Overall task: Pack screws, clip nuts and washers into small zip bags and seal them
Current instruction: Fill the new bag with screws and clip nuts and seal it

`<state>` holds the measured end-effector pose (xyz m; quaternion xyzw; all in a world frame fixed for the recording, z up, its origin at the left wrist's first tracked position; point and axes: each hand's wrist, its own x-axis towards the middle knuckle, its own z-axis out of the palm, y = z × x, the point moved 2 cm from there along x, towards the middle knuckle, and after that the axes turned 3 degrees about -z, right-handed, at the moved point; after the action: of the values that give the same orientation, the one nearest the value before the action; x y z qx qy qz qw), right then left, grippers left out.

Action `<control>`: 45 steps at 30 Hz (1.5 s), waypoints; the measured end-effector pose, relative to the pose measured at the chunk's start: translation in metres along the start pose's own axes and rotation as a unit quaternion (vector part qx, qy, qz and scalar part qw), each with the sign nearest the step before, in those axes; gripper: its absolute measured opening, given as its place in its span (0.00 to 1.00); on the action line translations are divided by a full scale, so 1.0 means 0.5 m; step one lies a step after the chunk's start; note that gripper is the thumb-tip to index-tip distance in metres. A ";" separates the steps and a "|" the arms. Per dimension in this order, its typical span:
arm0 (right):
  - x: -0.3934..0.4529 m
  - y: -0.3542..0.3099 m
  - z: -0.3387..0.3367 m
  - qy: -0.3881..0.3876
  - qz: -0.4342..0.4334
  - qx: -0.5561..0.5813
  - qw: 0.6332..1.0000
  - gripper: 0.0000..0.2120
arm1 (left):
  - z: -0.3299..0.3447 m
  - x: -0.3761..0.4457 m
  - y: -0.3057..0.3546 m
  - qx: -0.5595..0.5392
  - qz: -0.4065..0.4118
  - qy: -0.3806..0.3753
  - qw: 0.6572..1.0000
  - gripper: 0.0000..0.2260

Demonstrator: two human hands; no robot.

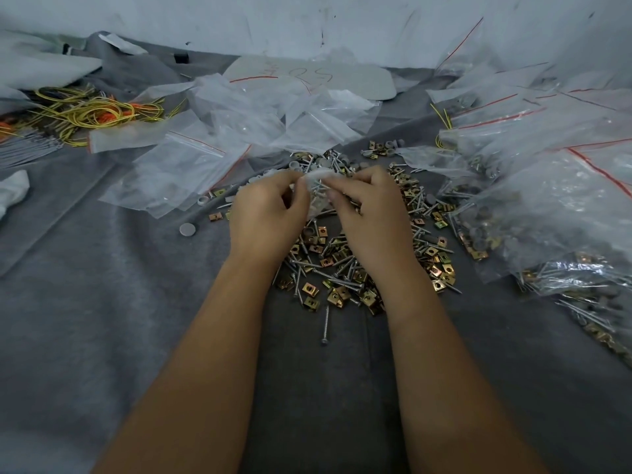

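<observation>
While you hold the small zip bag (316,191) at the centre of the frame, above the loose pile, both sets of fingers are curled onto it: your left hand (268,208) pinches its left edge and your right hand (367,208) pinches the right, thumbs toward the top. Whether the strip is already pressed shut is hidden by your fingers.

Expect the film to be thin, limp and a little slick, while the contents make it bottom-heavy for its size. Screw tips can probably pierce the plastic, so take hold along the top edge at the zip strip, not around the bulging middle, and let the hardware hang below your fingertips as you run the seal.

The bag itself is clear and crinkled, with several silvery screws showing through it. Below and to the right of your hands lies the stock: long screws (337,280), brass-coloured square clip nuts (309,289) and grey round washers (188,229), scattered over a grey felt cloth (102,336). Empty bags (191,159) with red zip lines lie heaped at upper centre, and filled bags (554,241) are stacked along the right side. Yellow and orange wires (95,112) sit at the upper left.
</observation>
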<state>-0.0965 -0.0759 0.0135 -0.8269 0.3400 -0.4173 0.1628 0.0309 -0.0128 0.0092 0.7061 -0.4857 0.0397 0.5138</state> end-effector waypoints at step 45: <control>-0.004 -0.025 0.009 -0.034 -0.032 -0.156 0.987 0.06 | 0.021 -0.001 -0.015 -0.093 -0.109 -0.052 0.988 0.08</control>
<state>-0.0885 -0.0655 0.0165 -0.8662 0.3688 -0.3358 0.0297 0.0313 -0.0203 -0.0009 0.7055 -0.4331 -0.0987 0.5523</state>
